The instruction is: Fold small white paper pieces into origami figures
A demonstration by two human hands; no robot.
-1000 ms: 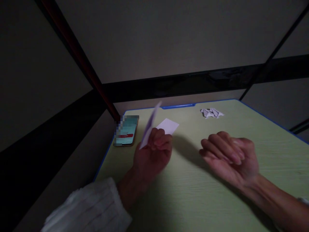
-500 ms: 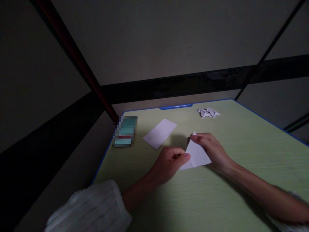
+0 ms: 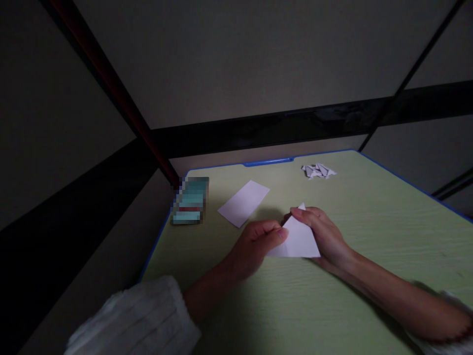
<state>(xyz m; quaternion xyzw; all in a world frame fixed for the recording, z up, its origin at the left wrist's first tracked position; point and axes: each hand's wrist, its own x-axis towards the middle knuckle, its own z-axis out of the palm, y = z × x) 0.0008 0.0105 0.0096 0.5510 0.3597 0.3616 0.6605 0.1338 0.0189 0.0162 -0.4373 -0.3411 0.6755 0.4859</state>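
Observation:
A small white paper [image 3: 299,239], folded into a triangle shape, lies low over the green table [image 3: 332,305] between both hands. My left hand [image 3: 254,244] pinches its left edge with closed fingers. My right hand [image 3: 323,231] grips its top corner and right side, fingers curled over it. A flat white paper rectangle [image 3: 244,202] lies on the table just beyond my left hand, untouched.
A phone [image 3: 189,200] with a lit screen rests at the table's far left corner. Several small folded white paper pieces [image 3: 318,170] sit in a heap at the far edge. The table has a blue rim [image 3: 268,161]; dark walls stand behind.
One second ago my left hand alone held the paper up near the phone, my right hand empty. Both hands have since come together on the paper, which is lower and slightly turned.

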